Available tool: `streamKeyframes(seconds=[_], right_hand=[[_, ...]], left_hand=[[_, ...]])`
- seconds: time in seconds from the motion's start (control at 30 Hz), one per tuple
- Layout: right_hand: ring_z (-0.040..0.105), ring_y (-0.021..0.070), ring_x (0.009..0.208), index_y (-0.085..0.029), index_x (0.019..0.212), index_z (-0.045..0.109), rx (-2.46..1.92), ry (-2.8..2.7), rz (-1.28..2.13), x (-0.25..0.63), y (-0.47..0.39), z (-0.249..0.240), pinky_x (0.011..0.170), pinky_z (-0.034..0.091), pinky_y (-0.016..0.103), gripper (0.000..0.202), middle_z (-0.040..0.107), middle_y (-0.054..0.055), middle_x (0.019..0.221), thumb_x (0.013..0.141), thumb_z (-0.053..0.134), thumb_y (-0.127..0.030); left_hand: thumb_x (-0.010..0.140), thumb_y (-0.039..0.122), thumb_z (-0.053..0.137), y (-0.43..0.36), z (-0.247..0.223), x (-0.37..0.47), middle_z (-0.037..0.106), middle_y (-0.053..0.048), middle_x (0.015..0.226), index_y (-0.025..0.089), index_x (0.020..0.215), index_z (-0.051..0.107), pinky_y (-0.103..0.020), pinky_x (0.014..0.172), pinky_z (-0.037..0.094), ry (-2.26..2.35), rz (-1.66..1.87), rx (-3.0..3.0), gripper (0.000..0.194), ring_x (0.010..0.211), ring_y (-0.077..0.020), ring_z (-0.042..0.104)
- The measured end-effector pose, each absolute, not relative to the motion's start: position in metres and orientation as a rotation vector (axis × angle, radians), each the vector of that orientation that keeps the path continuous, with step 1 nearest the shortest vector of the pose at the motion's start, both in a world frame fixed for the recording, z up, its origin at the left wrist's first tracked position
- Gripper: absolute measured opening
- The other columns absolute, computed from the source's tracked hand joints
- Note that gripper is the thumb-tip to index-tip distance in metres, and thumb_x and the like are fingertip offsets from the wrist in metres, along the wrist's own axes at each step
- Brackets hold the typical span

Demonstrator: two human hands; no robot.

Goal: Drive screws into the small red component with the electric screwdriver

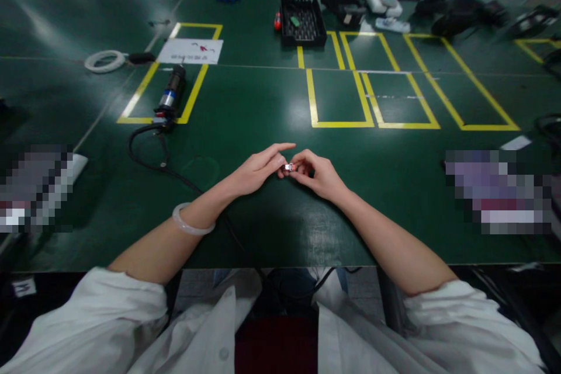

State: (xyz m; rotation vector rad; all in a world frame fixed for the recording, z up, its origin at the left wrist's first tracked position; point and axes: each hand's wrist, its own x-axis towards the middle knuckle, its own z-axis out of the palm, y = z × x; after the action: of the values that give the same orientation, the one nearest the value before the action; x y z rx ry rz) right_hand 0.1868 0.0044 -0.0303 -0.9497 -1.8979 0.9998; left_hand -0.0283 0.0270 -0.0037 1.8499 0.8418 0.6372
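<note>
A small silver-and-red part (289, 168) sits between my two hands, above the green table near its front edge. My left hand (258, 170) pinches its left side with thumb and fingers, the index finger stretched out above. At the other side, the thumb and fingertips of my right hand (319, 174) close on it in a curled pinch. Fingers cover much of the part, so its exact kind does not show. A pale bangle (193, 221) circles my left wrist.
A corded cylindrical power tool (172, 93) lies at the left, its black cable (144, 158) running toward me. Behind it are a white sheet (190, 51) and a white coil (104, 61). A black tray (304, 40) stands at the back. Blurred-out devices flank me on both sides.
</note>
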Motion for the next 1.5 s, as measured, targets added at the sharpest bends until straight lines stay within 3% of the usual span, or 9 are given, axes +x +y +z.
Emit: streamKeyframes(seconds=[0.2,0.47,0.67,0.83,0.97,1.17,1.33,1.5], right_hand=[[0.057,0.0102,0.063,-0.021,0.098,0.058,-0.977,-1.882,0.932,0.187,0.006,-0.032,0.058,0.045,0.024,0.014,0.065,0.0,0.085,0.087,0.065,-0.023],[0.058,0.0112,0.066,-0.021,0.099,0.06,-0.972,-1.834,0.966,0.186,0.005,-0.03,0.059,0.046,0.025,0.016,0.063,0.0,0.087,0.086,0.066,-0.028],[0.058,0.0117,0.064,-0.02,0.097,0.062,-1.01,-1.655,1.201,0.185,0.006,-0.031,0.058,0.047,0.025,0.027,0.062,-0.001,0.074,0.086,0.07,-0.043],[0.059,0.0103,0.059,-0.018,0.088,0.061,-0.989,-1.517,1.413,0.183,0.008,-0.031,0.057,0.05,0.024,0.041,0.066,0.001,0.074,0.081,0.072,-0.056],[0.061,0.01,0.06,-0.017,0.088,0.062,-0.976,-1.474,1.474,0.182,0.008,-0.03,0.054,0.049,0.022,0.041,0.069,0.002,0.076,0.08,0.074,-0.055],[0.06,0.0094,0.054,-0.016,0.086,0.06,-0.964,-1.397,1.559,0.183,0.008,-0.029,0.051,0.048,0.021,0.042,0.067,0.001,0.068,0.081,0.073,-0.056],[0.061,0.0103,0.058,-0.017,0.09,0.06,-0.975,-1.401,1.532,0.183,0.01,-0.03,0.05,0.048,0.022,0.043,0.067,0.002,0.076,0.083,0.07,-0.058],[0.058,0.0099,0.067,-0.02,0.103,0.06,-0.969,-1.46,1.378,0.183,0.008,-0.032,0.054,0.047,0.022,0.043,0.065,0.002,0.093,0.075,0.08,-0.045]], left_hand=[[0.092,0.035,0.062,0.023,-0.004,-0.03,0.06,-0.01,0.116,0.017,0.124,0.058,-0.03,0.088,0.055,0.852,0.766,2.133,0.037,0.104,-0.0189,0.063],[0.095,0.027,0.057,0.02,-0.003,-0.027,0.064,-0.007,0.109,0.016,0.119,0.059,-0.03,0.089,0.056,0.87,0.778,2.191,0.026,0.098,-0.0157,0.065],[0.095,0.029,0.058,0.019,-0.005,-0.027,0.065,-0.008,0.11,0.016,0.117,0.057,-0.031,0.089,0.055,0.891,0.757,2.248,0.026,0.098,-0.0167,0.064],[0.098,0.029,0.052,0.017,-0.001,-0.026,0.063,-0.009,0.103,0.015,0.101,0.061,-0.032,0.087,0.053,0.883,0.782,2.343,0.016,0.098,-0.0184,0.061],[0.098,0.03,0.053,0.016,0.0,-0.024,0.063,-0.007,0.096,0.015,0.098,0.061,-0.032,0.086,0.051,0.914,0.785,2.321,0.017,0.09,-0.0164,0.06],[0.097,0.03,0.056,0.012,0.001,-0.021,0.061,-0.009,0.104,0.015,0.104,0.061,-0.029,0.084,0.055,0.837,0.866,2.344,0.017,0.099,-0.0174,0.059],[0.097,0.027,0.056,0.013,-0.001,-0.022,0.063,-0.007,0.098,0.015,0.103,0.06,-0.029,0.083,0.054,0.887,0.882,2.353,0.014,0.09,-0.0153,0.062],[0.096,0.028,0.059,0.015,-0.003,-0.024,0.066,-0.006,0.099,0.015,0.106,0.059,-0.029,0.085,0.055,0.978,0.888,2.301,0.016,0.09,-0.0152,0.065]])
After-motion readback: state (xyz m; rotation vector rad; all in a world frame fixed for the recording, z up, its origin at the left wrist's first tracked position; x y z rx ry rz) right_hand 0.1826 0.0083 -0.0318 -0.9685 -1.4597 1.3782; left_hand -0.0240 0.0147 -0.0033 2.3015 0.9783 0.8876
